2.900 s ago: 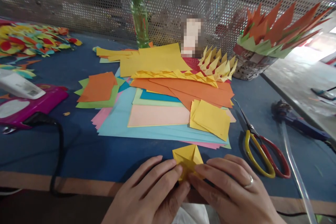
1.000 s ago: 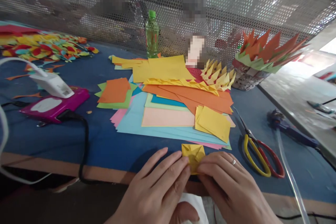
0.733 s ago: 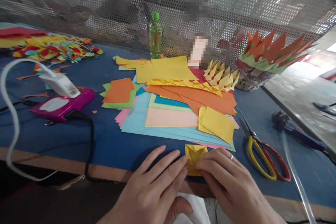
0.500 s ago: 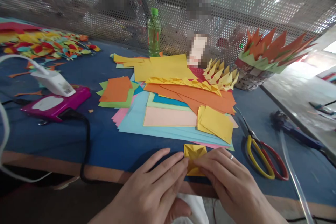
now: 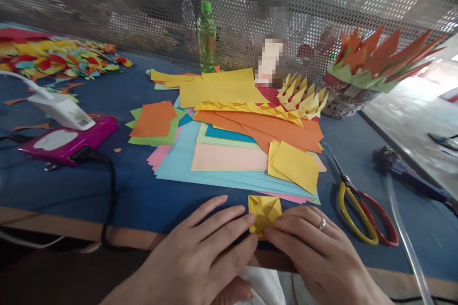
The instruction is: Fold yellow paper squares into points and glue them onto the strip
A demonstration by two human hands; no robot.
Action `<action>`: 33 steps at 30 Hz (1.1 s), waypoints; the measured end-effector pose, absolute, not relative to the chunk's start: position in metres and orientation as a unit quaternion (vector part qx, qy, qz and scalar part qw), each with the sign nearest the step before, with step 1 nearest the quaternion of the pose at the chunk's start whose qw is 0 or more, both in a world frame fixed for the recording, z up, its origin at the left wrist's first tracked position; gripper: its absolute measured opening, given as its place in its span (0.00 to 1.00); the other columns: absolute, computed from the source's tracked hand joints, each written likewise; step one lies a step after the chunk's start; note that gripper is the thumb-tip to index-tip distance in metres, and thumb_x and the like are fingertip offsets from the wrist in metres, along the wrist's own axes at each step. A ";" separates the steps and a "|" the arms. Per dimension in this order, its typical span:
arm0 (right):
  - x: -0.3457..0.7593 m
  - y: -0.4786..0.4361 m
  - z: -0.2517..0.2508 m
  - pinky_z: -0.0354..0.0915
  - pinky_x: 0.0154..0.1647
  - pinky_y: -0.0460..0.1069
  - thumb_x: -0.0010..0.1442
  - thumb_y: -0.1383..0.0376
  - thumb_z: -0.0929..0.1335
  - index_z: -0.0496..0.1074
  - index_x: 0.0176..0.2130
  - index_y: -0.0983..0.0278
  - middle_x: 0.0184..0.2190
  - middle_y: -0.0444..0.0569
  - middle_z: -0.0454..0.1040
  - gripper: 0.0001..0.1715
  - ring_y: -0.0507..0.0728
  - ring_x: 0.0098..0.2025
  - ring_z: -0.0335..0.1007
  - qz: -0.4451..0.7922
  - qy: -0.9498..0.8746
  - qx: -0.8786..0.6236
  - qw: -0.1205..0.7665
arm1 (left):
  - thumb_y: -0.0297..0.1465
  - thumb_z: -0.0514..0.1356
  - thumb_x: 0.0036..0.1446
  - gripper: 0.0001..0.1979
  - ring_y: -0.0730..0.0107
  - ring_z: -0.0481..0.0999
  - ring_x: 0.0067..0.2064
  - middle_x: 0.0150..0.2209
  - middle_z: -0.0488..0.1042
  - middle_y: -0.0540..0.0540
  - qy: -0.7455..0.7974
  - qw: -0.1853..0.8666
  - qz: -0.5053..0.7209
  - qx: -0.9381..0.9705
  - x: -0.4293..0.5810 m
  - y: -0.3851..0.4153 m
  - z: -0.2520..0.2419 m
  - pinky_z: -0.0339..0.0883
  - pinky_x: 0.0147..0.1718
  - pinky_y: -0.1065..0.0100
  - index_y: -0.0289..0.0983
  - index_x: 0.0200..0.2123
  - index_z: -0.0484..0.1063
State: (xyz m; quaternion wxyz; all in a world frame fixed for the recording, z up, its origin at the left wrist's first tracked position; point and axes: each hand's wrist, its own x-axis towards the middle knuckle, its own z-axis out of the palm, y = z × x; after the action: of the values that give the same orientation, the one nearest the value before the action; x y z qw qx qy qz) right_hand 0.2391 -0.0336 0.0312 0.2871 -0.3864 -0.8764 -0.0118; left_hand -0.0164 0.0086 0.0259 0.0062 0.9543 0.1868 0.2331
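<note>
A small square of folded yellow paper (image 5: 263,205) lies at the front edge of the table, with crease lines and folded flaps on it. My left hand (image 5: 211,243) has its fingers stretched and spread, index and middle fingertips resting on the paper's left edge. Opposite, my right hand (image 5: 315,243), with a ring on one finger, has its fingers together and bent, thumb and index tips pressing the paper's right side. The left thumb is below the table edge. Just behind is a stack of yellow paper rectangles (image 5: 295,167) on larger coloured sheets (image 5: 211,178).
Scissors (image 5: 358,205) with yellow and red handles lie right, beside a blue-handled tool (image 5: 411,176). Left are a purple power strip (image 5: 67,140) with a white charger (image 5: 60,109) and paper scraps (image 5: 67,59). Behind stand a green bottle (image 5: 206,38) and a folded-paper basket (image 5: 354,86).
Both hands stay at the yellow paper. The left fingers have spread slightly, and the right fingers have shifted a little on the paper. The view has shifted slightly.
</note>
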 end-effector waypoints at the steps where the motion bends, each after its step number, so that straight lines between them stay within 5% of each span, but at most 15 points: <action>1: 0.239 -0.034 0.031 0.73 0.42 0.50 0.72 0.68 0.62 0.78 0.44 0.67 0.37 0.50 0.80 0.15 0.55 0.40 0.75 -0.014 -0.876 -0.388 0.286 | 0.36 0.53 0.72 0.17 0.67 0.72 0.62 0.59 0.76 0.47 0.184 0.004 0.240 0.953 -0.017 0.009 0.023 0.50 0.72 0.59 0.38 0.57 0.74; 6: 0.239 -0.033 0.031 0.73 0.41 0.49 0.71 0.70 0.63 0.79 0.44 0.67 0.36 0.49 0.81 0.14 0.54 0.39 0.75 -0.022 -0.872 -0.384 0.302 | 0.43 0.49 0.73 0.23 0.62 0.69 0.64 0.61 0.74 0.46 0.171 -0.001 0.313 0.934 -0.016 0.009 0.003 0.45 0.73 0.54 0.36 0.55 0.75; 14: 0.241 -0.032 0.030 0.74 0.37 0.49 0.69 0.70 0.67 0.80 0.41 0.66 0.35 0.46 0.82 0.10 0.53 0.37 0.77 -0.090 -0.881 -0.370 0.281 | 0.41 0.50 0.73 0.23 0.59 0.71 0.63 0.60 0.75 0.42 0.177 -0.002 0.322 0.930 -0.014 0.008 -0.001 0.52 0.71 0.51 0.33 0.57 0.74; 33: 0.239 -0.037 0.030 0.70 0.42 0.50 0.69 0.74 0.64 0.80 0.42 0.64 0.38 0.41 0.84 0.14 0.53 0.39 0.78 -0.115 -0.884 -0.378 0.249 | 0.43 0.50 0.73 0.21 0.61 0.71 0.61 0.59 0.75 0.46 0.191 -0.025 0.304 0.933 -0.010 0.006 -0.007 0.43 0.72 0.49 0.38 0.54 0.76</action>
State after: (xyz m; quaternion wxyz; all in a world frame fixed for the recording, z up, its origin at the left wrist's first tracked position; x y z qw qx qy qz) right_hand 0.2385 -0.0370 0.0305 0.2495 -0.3780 -0.8841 -0.1145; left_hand -0.0095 0.0058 -0.0067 -0.0254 0.9328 0.1913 0.3043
